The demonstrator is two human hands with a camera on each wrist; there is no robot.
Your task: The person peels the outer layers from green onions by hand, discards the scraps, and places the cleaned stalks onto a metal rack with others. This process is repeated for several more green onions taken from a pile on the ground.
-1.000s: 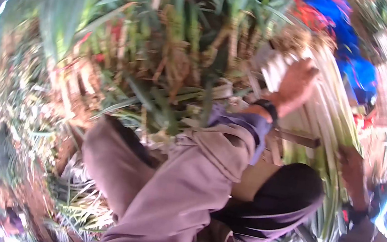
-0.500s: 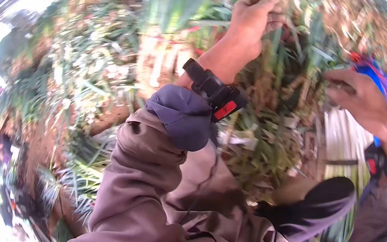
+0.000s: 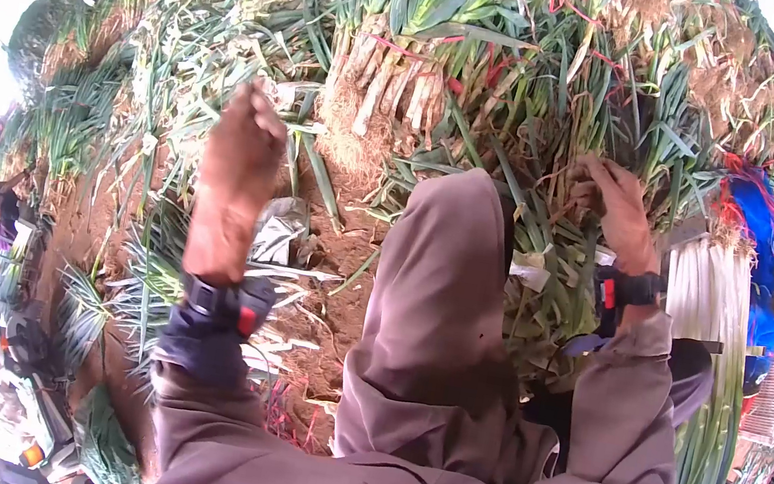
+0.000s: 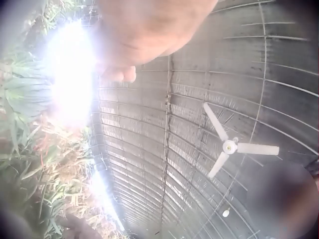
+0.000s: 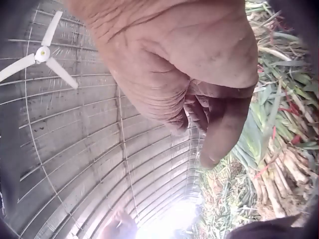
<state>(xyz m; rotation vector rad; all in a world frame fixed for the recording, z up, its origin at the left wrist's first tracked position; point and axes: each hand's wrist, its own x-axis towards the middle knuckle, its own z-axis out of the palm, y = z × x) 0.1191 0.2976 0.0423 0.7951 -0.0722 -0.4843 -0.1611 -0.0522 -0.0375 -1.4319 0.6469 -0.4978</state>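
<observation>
1 bent knee [image 3: 446,251] stands between the left hand [image 3: 245,147] and the right hand [image 3: 618,206], which are well apart. The left hand points forward from the body, its fingers loosely curled, with nothing seen in them. The right hand reaches forward and turns inward; its fingers are softly bent, and no object shows in them. Between the hands, farther forward, a bundle of green onions [image 3: 401,87] lies, roots toward the person.
</observation>
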